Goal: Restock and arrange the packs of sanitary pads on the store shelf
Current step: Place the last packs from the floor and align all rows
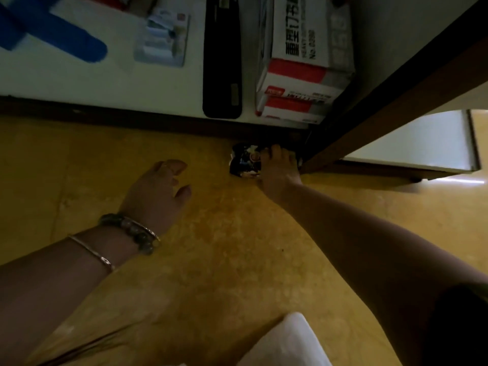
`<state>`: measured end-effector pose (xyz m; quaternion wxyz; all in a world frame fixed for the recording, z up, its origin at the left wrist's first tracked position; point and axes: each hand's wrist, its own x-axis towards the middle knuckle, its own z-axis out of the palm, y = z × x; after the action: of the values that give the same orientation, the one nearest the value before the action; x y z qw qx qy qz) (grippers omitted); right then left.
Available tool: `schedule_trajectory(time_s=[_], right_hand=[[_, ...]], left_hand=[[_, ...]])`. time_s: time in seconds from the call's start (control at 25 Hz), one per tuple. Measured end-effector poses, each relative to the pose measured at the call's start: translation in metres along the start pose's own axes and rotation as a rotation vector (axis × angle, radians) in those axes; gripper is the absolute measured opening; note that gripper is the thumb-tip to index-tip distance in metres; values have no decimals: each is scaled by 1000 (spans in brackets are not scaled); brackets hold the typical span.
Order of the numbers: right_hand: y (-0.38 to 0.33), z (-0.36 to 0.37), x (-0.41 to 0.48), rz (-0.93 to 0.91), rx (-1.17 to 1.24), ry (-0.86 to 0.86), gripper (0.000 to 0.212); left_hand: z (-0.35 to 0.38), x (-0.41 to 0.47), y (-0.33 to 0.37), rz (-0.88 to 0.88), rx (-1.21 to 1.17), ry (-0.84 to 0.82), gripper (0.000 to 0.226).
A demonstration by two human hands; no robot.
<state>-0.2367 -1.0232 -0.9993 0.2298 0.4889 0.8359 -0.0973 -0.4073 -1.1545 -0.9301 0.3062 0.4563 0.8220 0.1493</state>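
A small, dark, crumpled printed packet is gripped by the right hand on the yellow floor, against the dark wooden shelf base. The left hand is held open nearby, fingers relaxed.

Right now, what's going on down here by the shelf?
A person is reaching down to the yellow floor. Their right hand is on a small dark packet lying at the foot of the shelf; whether it grips the packet is unclear. The left hand hovers open over the floor, holding nothing. Red and white boxes sit on the shelf above.
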Motion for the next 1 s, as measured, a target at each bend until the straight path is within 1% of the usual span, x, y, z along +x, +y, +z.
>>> schedule_trajectory(time_s=[0.12,0.2,0.24,0.36,0.44,0.52,0.64,0.72,0.76,0.8,0.84,0.92,0.96,1.0], right_hand=[[-4,13,3,31,-54,-29,58],[-2,8,-3,-20,-83,-17,57],[0,1,-9,-42,-53,8,59],[3,-37,-36,-37,196,52,69],[6,-77,-60,-51,337,84,71],[12,-124,-85,-81,426,111,71],[20,-188,-124,-89,626,83,64],[24,-224,-151,-117,888,72,52],[27,-245,-165,-136,1010,65,45],[31,-263,-177,-150,1111,37,36],[36,-281,-191,-166,1182,-2,28],[42,-316,-216,-193,1230,-37,26],[43,-330,-226,-208,1232,-43,26],[44,-343,-235,-224,1232,-50,26]], left_hand=[[7,-1,0,-2,6,-16,41],[1,-3,4,1,8,-23,41],[-5,-6,7,-2,5,-23,42],[-31,-20,26,-27,-11,-7,44],[-54,-35,47,-6,-32,-5,47],[-79,-47,70,41,-39,-7,54],[-114,-63,101,58,-46,-24,76],[-140,-75,122,52,-129,-62,91],[-155,-82,135,53,-199,-74,94],[-171,-88,148,60,-275,-71,90],[-187,-94,160,72,-341,-64,80],[-219,-106,183,97,-435,-57,47],[-233,-113,193,98,-465,-60,36],[-246,-120,201,97,-480,-59,31]])
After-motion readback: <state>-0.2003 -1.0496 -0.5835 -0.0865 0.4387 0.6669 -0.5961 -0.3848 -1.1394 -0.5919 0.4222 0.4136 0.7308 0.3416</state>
